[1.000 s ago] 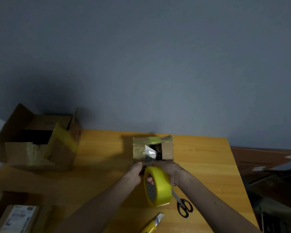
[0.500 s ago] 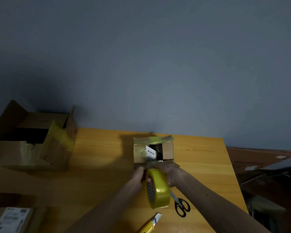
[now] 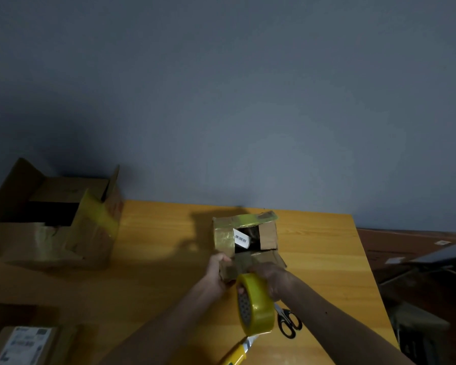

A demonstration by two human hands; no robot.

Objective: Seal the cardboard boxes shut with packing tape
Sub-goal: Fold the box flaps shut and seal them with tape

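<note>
A small cardboard box, partly wrapped in old yellow tape, lies on its side in the middle of the wooden table. Its open end faces me and a white barcode label shows inside. My left hand grips the near flap at its left corner. My right hand holds a roll of yellow packing tape just below that flap, fingers through the core. A larger open box with a yellow tape strip stands at the table's far left.
Black-handled scissors lie on the table right of the tape roll. A yellow utility knife lies near the front edge. A labelled parcel sits at the bottom left. Dark furniture stands beyond the table's right edge.
Both hands and the tape roll have stayed at the small box's near flap. The camera has shifted slightly, so the scene has slid a little in the frame.
</note>
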